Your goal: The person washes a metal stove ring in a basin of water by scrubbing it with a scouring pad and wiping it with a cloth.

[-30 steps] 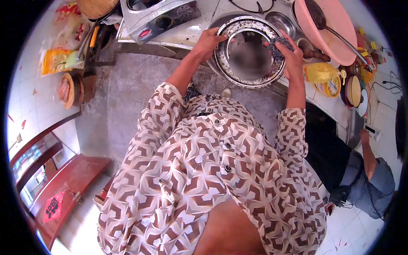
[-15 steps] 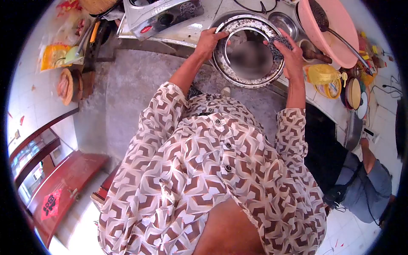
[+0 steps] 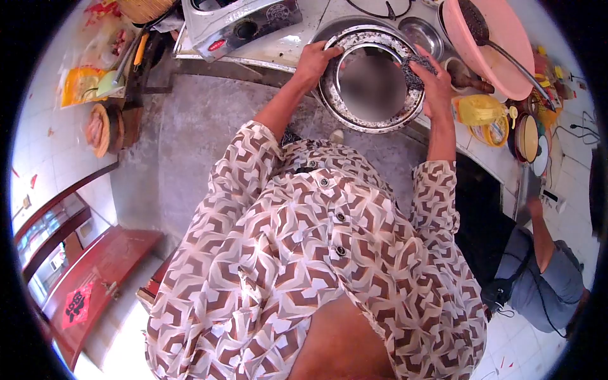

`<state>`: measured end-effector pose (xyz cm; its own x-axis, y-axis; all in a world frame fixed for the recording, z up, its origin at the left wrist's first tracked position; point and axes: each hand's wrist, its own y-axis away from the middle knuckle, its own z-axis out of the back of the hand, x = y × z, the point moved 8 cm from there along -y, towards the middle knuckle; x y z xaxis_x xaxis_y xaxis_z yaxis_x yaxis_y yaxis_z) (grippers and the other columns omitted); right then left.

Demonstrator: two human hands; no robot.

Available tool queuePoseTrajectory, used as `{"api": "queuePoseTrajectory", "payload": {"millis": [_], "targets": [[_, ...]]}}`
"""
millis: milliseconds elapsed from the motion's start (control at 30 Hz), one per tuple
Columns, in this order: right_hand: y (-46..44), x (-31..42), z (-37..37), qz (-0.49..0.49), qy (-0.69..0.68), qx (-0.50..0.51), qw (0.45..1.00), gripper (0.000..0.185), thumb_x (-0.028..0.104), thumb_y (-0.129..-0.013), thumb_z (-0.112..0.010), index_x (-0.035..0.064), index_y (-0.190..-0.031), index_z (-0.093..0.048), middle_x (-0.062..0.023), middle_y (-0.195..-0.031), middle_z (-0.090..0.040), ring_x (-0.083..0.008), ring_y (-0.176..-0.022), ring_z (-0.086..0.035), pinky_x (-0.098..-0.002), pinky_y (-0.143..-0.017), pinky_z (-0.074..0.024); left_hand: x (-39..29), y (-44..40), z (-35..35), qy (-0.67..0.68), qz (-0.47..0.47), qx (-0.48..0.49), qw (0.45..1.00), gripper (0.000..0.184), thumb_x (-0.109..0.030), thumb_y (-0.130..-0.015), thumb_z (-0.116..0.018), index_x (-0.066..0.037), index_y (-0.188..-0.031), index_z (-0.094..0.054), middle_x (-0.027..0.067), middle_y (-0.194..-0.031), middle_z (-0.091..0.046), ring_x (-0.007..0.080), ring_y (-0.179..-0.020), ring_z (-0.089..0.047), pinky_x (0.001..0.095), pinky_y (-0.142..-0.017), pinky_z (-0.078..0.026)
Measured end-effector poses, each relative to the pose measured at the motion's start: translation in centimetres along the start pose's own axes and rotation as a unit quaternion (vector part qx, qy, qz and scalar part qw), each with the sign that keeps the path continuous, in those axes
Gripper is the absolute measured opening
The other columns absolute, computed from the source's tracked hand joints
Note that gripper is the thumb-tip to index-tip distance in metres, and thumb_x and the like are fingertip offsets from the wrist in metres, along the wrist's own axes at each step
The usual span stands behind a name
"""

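A round metal pan with a stained, speckled rim [image 3: 373, 123] is held up near the counter's edge; a blurred dark patch covers its middle. My left hand [image 3: 313, 63] grips the rim at its left side, fingers closed round it. On the right side my right hand [image 3: 436, 88] is closed on a dark grey scouring pad [image 3: 413, 75], pressed against the rim. Part of the right fingers is hidden behind the pad. Behind the pan, a larger metal basin [image 3: 329, 26] shows in part.
A gas stove [image 3: 244, 28] stands at the upper left, a small metal bowl [image 3: 421, 37] and a pink basin [image 3: 506, 54] with a ladle at the upper right. Beside them is a yellow bottle [image 3: 478, 114]. Another person's arm [image 3: 543, 237] reaches in at the right.
The pan and both my hands have stayed in nearly the same place. The other person's arm at the right has shifted slightly to the left.
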<state>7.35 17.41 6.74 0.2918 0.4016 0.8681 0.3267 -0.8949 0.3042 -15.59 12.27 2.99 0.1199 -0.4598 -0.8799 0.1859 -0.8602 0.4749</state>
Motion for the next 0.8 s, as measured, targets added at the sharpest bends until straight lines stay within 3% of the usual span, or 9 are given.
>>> {"api": "queuePoseTrajectory", "payload": {"millis": [33,133,233,333,433,633,800], "targets": [[0.0,-0.1,0.3,-0.004,0.001,-0.008,1.000,0.045,0.000,-0.082,-0.057,-0.0015,-0.125,-0.046,-0.0150,-0.096,-0.064,-0.0212,-0.080,-0.066,-0.0284,-0.061,-0.0548,0.0,0.1,-0.1,0.007,-0.001,0.014,1.000,0.018,-0.007,-0.083,-0.055,0.002,-0.097,-0.061,0.0087,-0.078,-0.065,0.0141,-0.067,-0.062,0.0265,-0.059,-0.050],[0.3,-0.1,0.7,-0.011,0.001,-0.031,0.999,0.045,-0.001,-0.081,-0.057,-0.0026,-0.125,-0.045,-0.0160,-0.097,-0.063,-0.0226,-0.081,-0.066,-0.0289,-0.061,-0.0553,-0.3,-0.3,0.9,-0.007,-0.175,-0.002,0.985,0.022,-0.003,-0.080,-0.053,0.002,-0.101,-0.060,0.0090,-0.088,-0.064,0.0191,-0.084,-0.061,0.0294,-0.075,-0.048],[0.5,-0.1,0.2,-0.011,-0.002,-0.037,0.999,0.045,-0.001,-0.081,-0.056,-0.0028,-0.125,-0.045,-0.0167,-0.098,-0.063,-0.0232,-0.082,-0.066,-0.0292,-0.061,-0.0558,0.7,-1.2,1.3,-0.028,-0.202,-0.039,0.978,0.024,-0.005,-0.079,-0.053,0.001,-0.102,-0.059,0.0123,-0.091,-0.063,0.0231,-0.092,-0.058,0.0305,-0.084,-0.043],[0.1,-0.4,0.3,-0.007,0.000,-0.025,1.000,0.045,-0.001,-0.082,-0.056,-0.0021,-0.125,-0.045,-0.0163,-0.099,-0.062,-0.0229,-0.082,-0.066,-0.0292,-0.062,-0.0560,0.3,-0.9,1.8,-0.166,-0.193,-0.122,0.959,0.023,-0.012,-0.081,-0.053,0.002,-0.098,-0.059,0.0164,-0.084,-0.062,0.0242,-0.083,-0.058,0.0317,-0.076,-0.044],[0.2,-0.2,0.1,-0.003,0.009,-0.023,1.000,0.046,-0.001,-0.082,-0.056,-0.0013,-0.126,-0.045,-0.0153,-0.099,-0.063,-0.0225,-0.082,-0.066,-0.0293,-0.063,-0.0560,-0.3,-0.7,1.9,-0.225,-0.177,-0.139,0.948,0.024,-0.019,-0.080,-0.056,0.003,-0.089,-0.061,0.0163,-0.074,-0.061,0.0243,-0.071,-0.057,0.0334,-0.069,-0.044],[0.6,-0.1,-0.6,0.013,0.029,-0.023,0.999,0.047,-0.001,-0.082,-0.056,-0.0005,-0.127,-0.044,-0.0143,-0.099,-0.063,-0.0218,-0.082,-0.066,-0.0294,-0.063,-0.0556,1.1,-0.4,2.6,-0.140,-0.075,-0.174,0.972,0.029,-0.027,-0.077,-0.061,0.002,-0.077,-0.063,0.0135,-0.060,-0.058,0.0217,-0.055,-0.052,0.0360,-0.060,-0.043],[0.2,-1.0,0.4,-0.012,0.017,-0.037,0.999,0.046,-0.002,-0.082,-0.055,-0.0003,-0.126,-0.045,-0.0149,-0.098,-0.063,-0.0226,-0.081,-0.066,-0.0304,-0.062,-0.0556,2.7,-1.8,2.4,-0.129,-0.086,-0.102,0.983,0.026,-0.020,-0.079,-0.058,0.003,-0.090,-0.063,0.0116,-0.067,-0.061,0.0190,-0.065,-0.057,0.0340,-0.064,-0.044]]}}
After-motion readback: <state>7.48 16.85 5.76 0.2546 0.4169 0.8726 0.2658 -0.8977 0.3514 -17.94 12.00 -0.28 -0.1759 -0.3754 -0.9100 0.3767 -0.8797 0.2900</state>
